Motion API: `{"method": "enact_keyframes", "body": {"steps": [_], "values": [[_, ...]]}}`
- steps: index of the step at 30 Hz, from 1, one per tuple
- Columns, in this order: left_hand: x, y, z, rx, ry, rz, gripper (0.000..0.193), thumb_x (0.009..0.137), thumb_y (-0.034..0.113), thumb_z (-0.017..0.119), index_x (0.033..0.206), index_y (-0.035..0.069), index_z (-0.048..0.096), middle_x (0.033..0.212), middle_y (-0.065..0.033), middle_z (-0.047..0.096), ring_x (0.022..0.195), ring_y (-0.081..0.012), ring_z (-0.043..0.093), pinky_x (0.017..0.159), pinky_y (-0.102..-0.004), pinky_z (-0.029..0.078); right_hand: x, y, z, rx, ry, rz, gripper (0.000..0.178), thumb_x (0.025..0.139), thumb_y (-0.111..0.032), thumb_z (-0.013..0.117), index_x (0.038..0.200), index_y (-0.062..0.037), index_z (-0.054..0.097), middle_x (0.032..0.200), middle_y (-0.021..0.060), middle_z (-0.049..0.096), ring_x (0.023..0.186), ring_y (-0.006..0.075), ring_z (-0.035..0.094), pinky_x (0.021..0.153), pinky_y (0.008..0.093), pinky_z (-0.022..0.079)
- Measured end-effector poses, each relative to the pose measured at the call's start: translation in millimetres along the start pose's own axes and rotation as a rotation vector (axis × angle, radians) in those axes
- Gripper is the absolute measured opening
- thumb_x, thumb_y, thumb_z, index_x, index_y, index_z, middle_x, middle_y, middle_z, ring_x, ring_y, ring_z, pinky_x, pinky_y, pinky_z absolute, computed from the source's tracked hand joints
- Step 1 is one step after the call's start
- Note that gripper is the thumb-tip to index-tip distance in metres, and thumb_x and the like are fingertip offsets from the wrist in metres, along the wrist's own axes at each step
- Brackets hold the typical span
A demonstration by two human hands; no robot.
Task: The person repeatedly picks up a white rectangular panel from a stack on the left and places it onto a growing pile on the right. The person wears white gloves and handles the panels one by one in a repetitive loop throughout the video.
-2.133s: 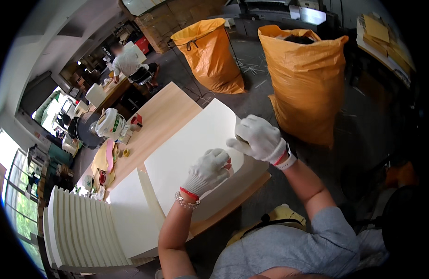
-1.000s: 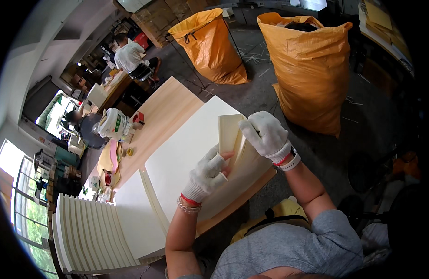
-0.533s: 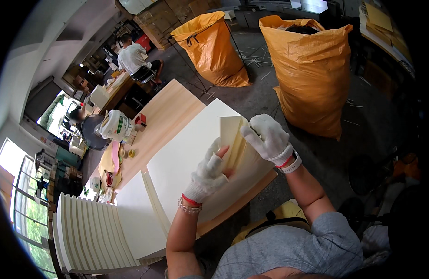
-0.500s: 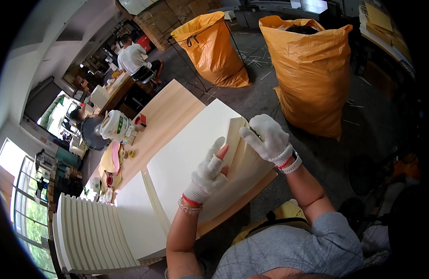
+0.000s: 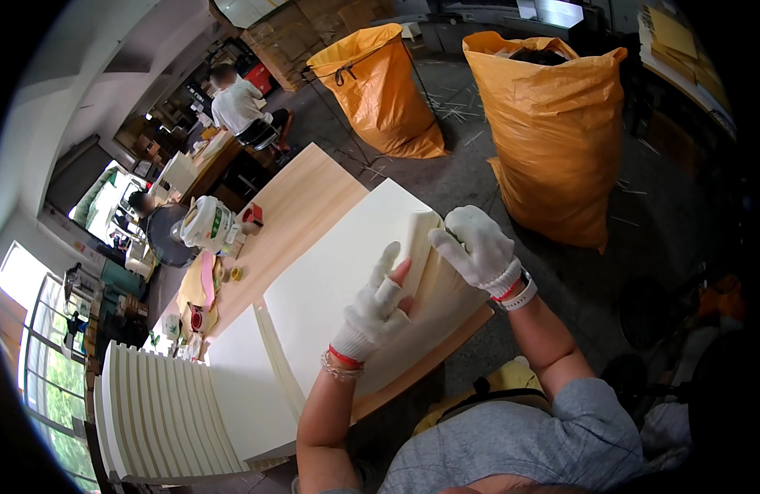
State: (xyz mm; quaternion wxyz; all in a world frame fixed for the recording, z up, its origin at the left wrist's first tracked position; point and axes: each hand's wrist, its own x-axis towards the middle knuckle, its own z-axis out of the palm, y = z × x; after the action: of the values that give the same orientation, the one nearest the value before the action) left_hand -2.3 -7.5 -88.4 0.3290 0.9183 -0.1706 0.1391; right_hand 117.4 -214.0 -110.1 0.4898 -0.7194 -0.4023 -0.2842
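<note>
A large white sheet (image 5: 331,276) lies on the wooden table, with a narrow folded white strip (image 5: 419,235) raised along its right part. My left hand (image 5: 372,309), in a white knit glove with a couple of bare fingertips, rests against the near end of this strip, its fingers apart. At the strip's far end, my right hand (image 5: 476,247), also gloved, has thumb and fingers closed on the edge. Its fingertips are partly hidden. Between my hands and my body, a creamy, curved surface (image 5: 438,288) of the sheet slopes down toward the table edge.
Several white boards with ridged edges (image 5: 162,412) are stacked at the near left. A white tub (image 5: 209,224), a red tape dispenser (image 5: 252,214) and yellow tape rolls (image 5: 236,272) sit on the wooden table (image 5: 302,185). Two orange sacks (image 5: 553,140) stand beyond; a person (image 5: 236,103) sits far left.
The whole view has shifted slightly. Both hands stay at the strip in almost the same pose; the seated person's head and upper body have moved a little.
</note>
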Motion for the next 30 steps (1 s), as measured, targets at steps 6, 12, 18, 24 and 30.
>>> {"method": "enact_keyframes", "body": {"steps": [6,12,18,24,30], "values": [[1,-14,-1,-0.05,-0.103,0.027,0.05,0.078,-0.003,0.073,0.127,0.004,0.064,0.151,-0.0261,0.047,0.123,-0.0337,0.061,0.097,-0.0376,0.051,0,1,1,-0.146,0.01,-0.186,0.011,0.098,-0.011,0.063,0.092,-0.0017,0.065,0.08,0.0096,0.057,0.075,0.0304,0.057,0.066,0.0407,0.046],[2,-9,5,-0.072,0.018,0.052,0.052,0.076,-0.005,0.073,0.127,0.005,0.064,0.153,-0.0268,0.045,0.12,-0.0352,0.064,0.096,-0.038,0.053,-1,1,6,-0.161,0.113,-0.18,0.012,0.099,-0.015,0.061,0.093,-0.0053,0.066,0.078,0.0082,0.054,0.074,0.0291,0.056,0.066,0.0425,0.045],[-1,-16,2,0.057,-0.098,0.065,0.054,0.076,-0.005,0.074,0.128,0.005,0.063,0.153,-0.0264,0.045,0.128,-0.0343,0.06,0.098,-0.0382,0.052,1,-3,2,-0.005,0.006,-0.01,0.017,0.099,-0.017,0.063,0.088,-0.0036,0.063,0.077,0.0102,0.054,0.074,0.0314,0.056,0.067,0.0433,0.044],[1,-13,10,-0.054,0.028,0.038,0.051,0.073,-0.001,0.082,0.12,0.005,0.065,0.157,-0.0276,0.039,0.126,-0.0376,0.06,0.095,-0.0411,0.054,0,1,4,-0.061,0.002,-0.076,0.022,0.099,-0.015,0.062,0.083,-0.001,0.058,0.074,0.0129,0.053,0.073,0.0332,0.055,0.068,0.0436,0.044],[4,-7,8,-0.005,0.038,0.066,0.045,0.073,-0.004,0.078,0.114,0.004,0.063,0.157,-0.0297,0.037,0.118,-0.0385,0.065,0.092,-0.0398,0.055,-1,1,7,0.02,0.074,-0.023,0.015,0.097,-0.018,0.067,0.089,-0.0058,0.063,0.073,0.0105,0.053,0.072,0.0326,0.056,0.065,0.0444,0.045]]}}
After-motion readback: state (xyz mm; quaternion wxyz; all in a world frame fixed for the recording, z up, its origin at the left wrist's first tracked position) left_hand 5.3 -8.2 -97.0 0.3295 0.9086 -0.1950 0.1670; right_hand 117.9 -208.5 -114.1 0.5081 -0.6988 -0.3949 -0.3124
